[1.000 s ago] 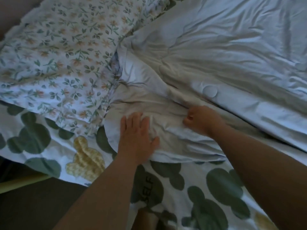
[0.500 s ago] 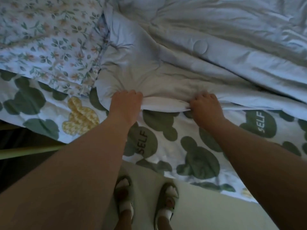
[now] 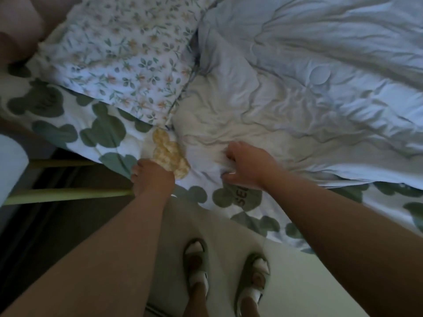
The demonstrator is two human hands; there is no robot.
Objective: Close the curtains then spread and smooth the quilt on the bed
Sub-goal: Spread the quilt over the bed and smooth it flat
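Pale blue-white fabric, heavily creased, makes up the quilt [image 3: 320, 92], which lies on the bed [image 3: 251, 216] on top of a white sheet [image 3: 109, 133] printed with green mouse-head shapes. The visible part of the quilt has its long axis along the bed, running from a rounded corner just beside the floral pillow [image 3: 128, 53] out past the right border of the view. Its near edge follows the side of the bed and leaves a strip of sheet exposed. The right hand [image 3: 248, 167] sits on that near edge close to the corner. Its fingers [image 3: 231, 154] are curled tight, with a fold of quilt bunched inside them and the rest of the quilt extending beyond the knuckles. The left hand [image 3: 153, 179] is clear of the quilt, on the sheet beside a yellow printed shape. Its fingers [image 3: 135, 172] bend over the bed's edge, and whether they hold the sheet cannot be determined. Two sandalled feet [image 3: 196, 266] stand on the floor below.
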